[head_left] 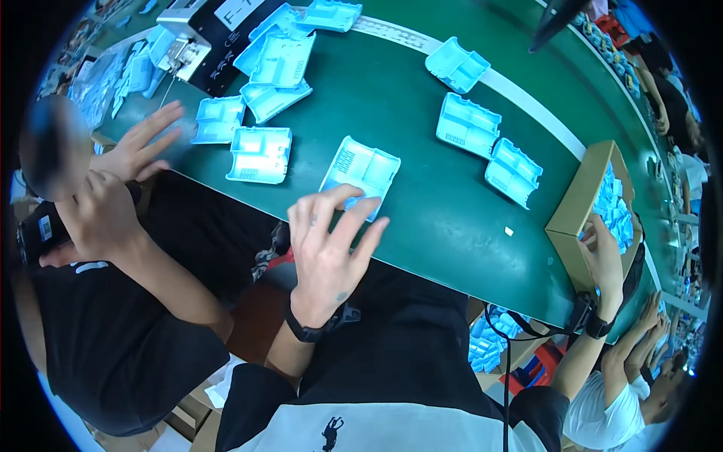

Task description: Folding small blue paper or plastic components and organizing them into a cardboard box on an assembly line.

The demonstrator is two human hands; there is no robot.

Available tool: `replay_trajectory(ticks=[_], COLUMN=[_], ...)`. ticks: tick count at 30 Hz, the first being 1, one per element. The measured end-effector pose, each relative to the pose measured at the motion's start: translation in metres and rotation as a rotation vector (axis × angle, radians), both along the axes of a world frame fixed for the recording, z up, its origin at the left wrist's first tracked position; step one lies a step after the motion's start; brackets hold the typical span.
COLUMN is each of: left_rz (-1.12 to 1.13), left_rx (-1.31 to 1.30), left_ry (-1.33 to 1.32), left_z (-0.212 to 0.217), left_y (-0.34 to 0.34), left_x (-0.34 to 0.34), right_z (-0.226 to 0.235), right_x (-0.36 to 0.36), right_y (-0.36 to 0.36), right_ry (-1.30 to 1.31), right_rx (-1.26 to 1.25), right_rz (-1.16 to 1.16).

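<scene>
My left hand (327, 241) rests at the near edge of a light-blue plastic shell (365, 167) on the green table. Its fingers are spread, and the fingertips lie over the shell's lower part without wrapping round it. At the right, my right hand (605, 260) reaches over the wall of a cardboard box (574, 202) holding many small blue plastic pieces (614, 207). The right fingers are bent together at the pieces; whatever is between them is too small to make out. Two similar shells (260, 154) (218, 119) lie left of my left hand.
More shells (282, 60) are heaped by a black machine (226, 38). Several shells (468, 124) lie on the far right side of the table. A co-worker's hands (113, 188) are close at the left. A small pale scrap (509, 232) lies left of the box.
</scene>
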State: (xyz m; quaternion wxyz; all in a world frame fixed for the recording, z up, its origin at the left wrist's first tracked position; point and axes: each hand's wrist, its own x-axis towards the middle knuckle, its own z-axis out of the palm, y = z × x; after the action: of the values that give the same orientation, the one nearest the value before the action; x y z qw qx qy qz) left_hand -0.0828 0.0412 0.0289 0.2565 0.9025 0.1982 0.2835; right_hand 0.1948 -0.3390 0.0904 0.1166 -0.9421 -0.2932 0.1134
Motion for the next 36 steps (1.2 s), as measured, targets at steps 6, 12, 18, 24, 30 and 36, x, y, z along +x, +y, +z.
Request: replay_trajectory(ticks=[6,12,18,24,30,36], left_rz=[-0.127,-0.072,-0.314,-0.430,-0.542,-0.585], left_rx=[0.122,0.080,-0.295,-0.158,-0.115,-0.171], left_ry=[-0.103,0.147,0.233,0.318,0.317,0.419], left_z=[0.000,0.018,0.035,0.036,0.035,0.042], left_y=[0.010,0.012,-0.001,0.005,-0.002,0.005], left_x=[0.025,0.022,0.021,0.021,0.030,0.023], right_z=[0.003,-0.007,0.012,0.069,0.029,-0.001], right_x=[0.003,0.006,-0.006,-0.082,-0.115,-0.108], right_y=[-0.016,0.009,0.001,0.063,0.107,0.125], right_ry=[-0.096,-0.148,-0.015,-0.314,-0.104,-0.154], right_rx=[-0.057,0.112,0.456,0.086,-0.226,0.058], right_rz=[-0.021,-0.058,-0.266,0.073,0.312,0.321])
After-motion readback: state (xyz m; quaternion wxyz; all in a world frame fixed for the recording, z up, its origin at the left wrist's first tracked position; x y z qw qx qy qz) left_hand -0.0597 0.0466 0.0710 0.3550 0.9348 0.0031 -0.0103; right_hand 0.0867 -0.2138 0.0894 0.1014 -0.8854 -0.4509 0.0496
